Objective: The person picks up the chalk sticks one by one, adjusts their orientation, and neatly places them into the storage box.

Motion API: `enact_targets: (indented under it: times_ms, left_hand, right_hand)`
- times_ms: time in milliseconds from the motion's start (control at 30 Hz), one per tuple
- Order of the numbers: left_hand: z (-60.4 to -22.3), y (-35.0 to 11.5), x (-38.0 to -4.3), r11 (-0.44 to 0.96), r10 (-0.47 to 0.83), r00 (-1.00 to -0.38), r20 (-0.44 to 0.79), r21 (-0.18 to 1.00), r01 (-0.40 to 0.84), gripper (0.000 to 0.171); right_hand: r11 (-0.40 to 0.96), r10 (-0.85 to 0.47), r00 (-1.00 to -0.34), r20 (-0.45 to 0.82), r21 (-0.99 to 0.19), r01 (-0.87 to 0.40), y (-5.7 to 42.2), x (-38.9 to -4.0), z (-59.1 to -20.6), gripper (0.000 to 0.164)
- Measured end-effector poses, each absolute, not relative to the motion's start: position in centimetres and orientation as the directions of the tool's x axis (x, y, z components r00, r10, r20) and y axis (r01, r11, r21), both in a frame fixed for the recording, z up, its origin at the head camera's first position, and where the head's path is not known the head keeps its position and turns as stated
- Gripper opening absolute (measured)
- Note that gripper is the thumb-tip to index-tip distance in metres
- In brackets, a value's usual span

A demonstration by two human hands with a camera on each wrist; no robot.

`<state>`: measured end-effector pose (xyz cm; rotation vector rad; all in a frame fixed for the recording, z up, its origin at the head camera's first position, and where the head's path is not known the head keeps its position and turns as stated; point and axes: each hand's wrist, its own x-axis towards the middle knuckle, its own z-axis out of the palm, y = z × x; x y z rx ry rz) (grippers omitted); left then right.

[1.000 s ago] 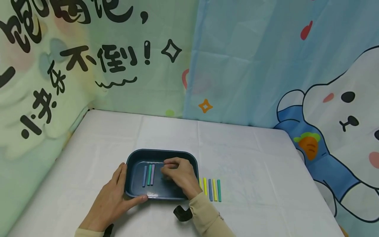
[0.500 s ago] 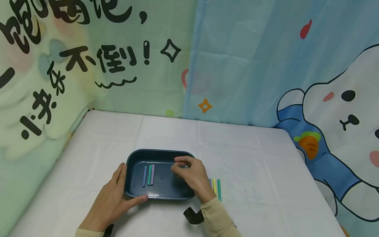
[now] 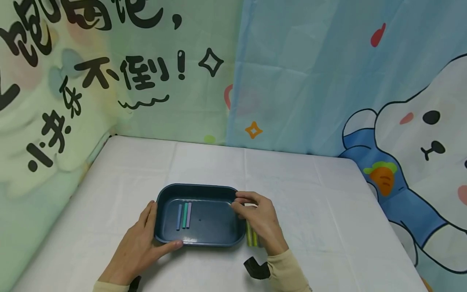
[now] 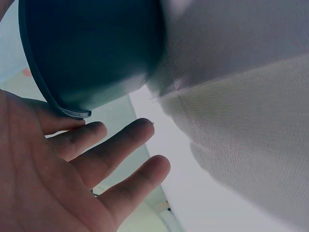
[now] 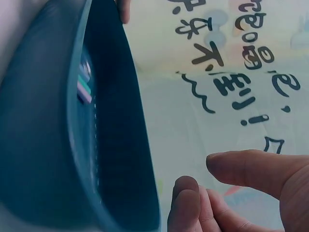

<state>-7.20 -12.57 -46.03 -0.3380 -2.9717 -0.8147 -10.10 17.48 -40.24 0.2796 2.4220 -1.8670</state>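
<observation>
A dark blue tray (image 3: 215, 239) stands on the white tabletop in the head view. Inside it, on the left, lie three thin chalk-like sticks side by side: a blue stick (image 3: 179, 217), a green stick (image 3: 185, 215) and a lavender stick (image 3: 189, 215). My left hand (image 3: 135, 243) rests against the tray's left end, fingers extended, thumb at the front rim. In the left wrist view its fingers (image 4: 120, 150) spread loosely below the tray's edge. My right hand (image 3: 262, 221) is at the right rim, thumb and index finger apart with nothing between them.
Yellow sticks (image 3: 249, 235) lie on the table just right of the tray, partly covered by my right hand. A white cloth (image 3: 350, 227) covers the table. Printed curtains (image 3: 292, 81) hang along its back and left side.
My right hand has moved right, from over the tray's inside to its right rim, covering more of the sticks on the table. The left hand and tray stay put.
</observation>
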Motion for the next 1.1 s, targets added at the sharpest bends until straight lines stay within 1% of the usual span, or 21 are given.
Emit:
enact_targets:
  times_ms: [133, 433, 700, 1100]
  left_hand:
    - [-45.9, -12.5, -7.2, 0.839, 0.197, -0.976, 0.089, 0.5, 0.215, 0.126]
    - [-46.0, -12.6, -7.1, 0.834, 0.203, -0.975, 0.092, 0.505, 0.221, 0.125]
    - [-46.2, -12.6, -7.2, 0.831, 0.203, -0.974, 0.1, 0.508, 0.226, 0.126]
    - [-46.1, -12.7, -7.2, 0.832, 0.204, -0.975, 0.084, 0.511, 0.218, 0.126]
  right_hand:
    - [0.247, 0.137, -0.975, -0.177, -0.947, 0.207, 18.7, -9.8, -40.5, 0.036]
    - [0.312, 0.233, -0.951, -0.203, -0.911, 0.271, 21.3, -9.1, -41.5, 0.039]
    - [0.404, 0.301, -0.925, -0.23, -0.848, 0.342, 23.6, -8.1, -42.6, 0.041]
    - [0.501, 0.353, -0.904, -0.242, -0.767, 0.401, 25.6, -7.3, -44.4, 0.042]
